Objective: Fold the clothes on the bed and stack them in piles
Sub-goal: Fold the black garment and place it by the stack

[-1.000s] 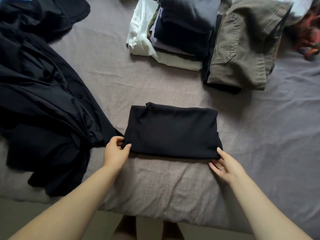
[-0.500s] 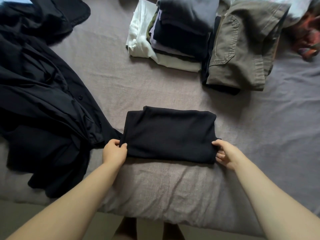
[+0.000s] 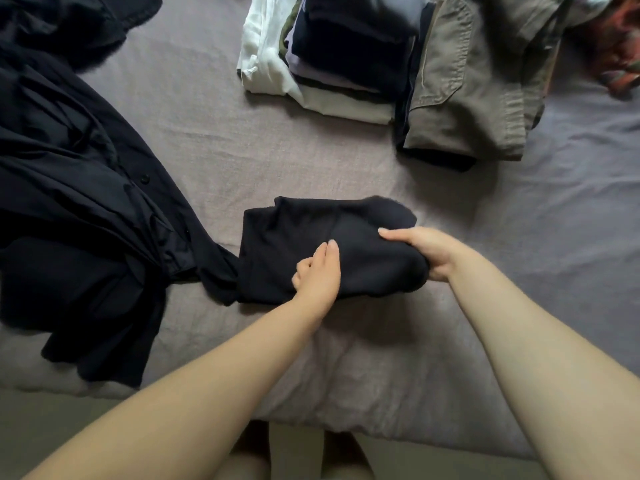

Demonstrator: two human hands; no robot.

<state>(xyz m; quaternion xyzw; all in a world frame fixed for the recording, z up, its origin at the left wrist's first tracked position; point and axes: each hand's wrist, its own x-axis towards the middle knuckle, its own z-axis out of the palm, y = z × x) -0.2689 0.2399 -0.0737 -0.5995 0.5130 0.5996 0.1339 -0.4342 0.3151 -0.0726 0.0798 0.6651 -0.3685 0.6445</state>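
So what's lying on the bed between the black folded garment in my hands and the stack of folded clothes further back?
Nothing: the head view shows only bare mauve bedsheet between black folded garment and stack.

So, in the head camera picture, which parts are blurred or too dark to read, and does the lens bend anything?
Head view: the far edge of the folded black garment is smeared by motion near the right hand; the left hand is sharp. The black clothes heap is so dark that its folds barely show. The wide lens stretches both forearms at the bottom edge. Light is soft, without glare.
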